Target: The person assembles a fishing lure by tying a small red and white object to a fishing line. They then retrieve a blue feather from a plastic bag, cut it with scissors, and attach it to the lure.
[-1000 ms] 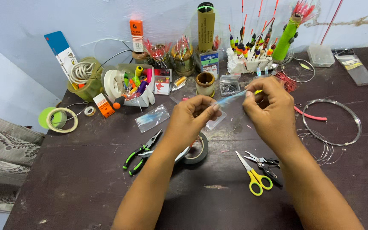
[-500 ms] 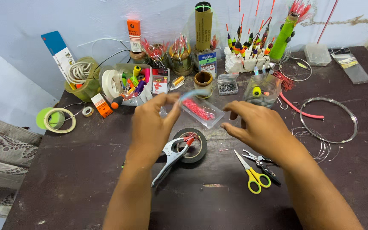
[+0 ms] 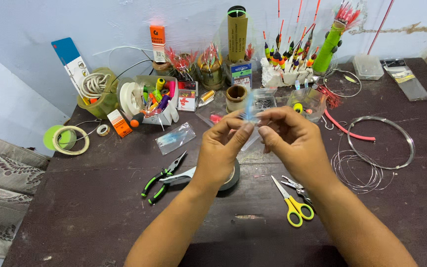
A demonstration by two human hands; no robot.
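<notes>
Centrally, both hands [image 3: 260, 141] pinching a small clear bag [image 3: 249, 111], above dark table [image 3: 75, 198]; scissors [image 3: 292, 205] near right wrist

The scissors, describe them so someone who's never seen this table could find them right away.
On the dark table, look just right of the person's right forearm. The scissors lie flat there, blades pointing up-left, beside small metal pliers. Their yellow handles set them apart; the bigger pliers on the left have green-and-black grips.

Dark table [image 3: 75, 217] — pliers [image 3: 161, 179], scissors [image 3: 292, 205], wire coil [image 3: 379, 148].
</notes>
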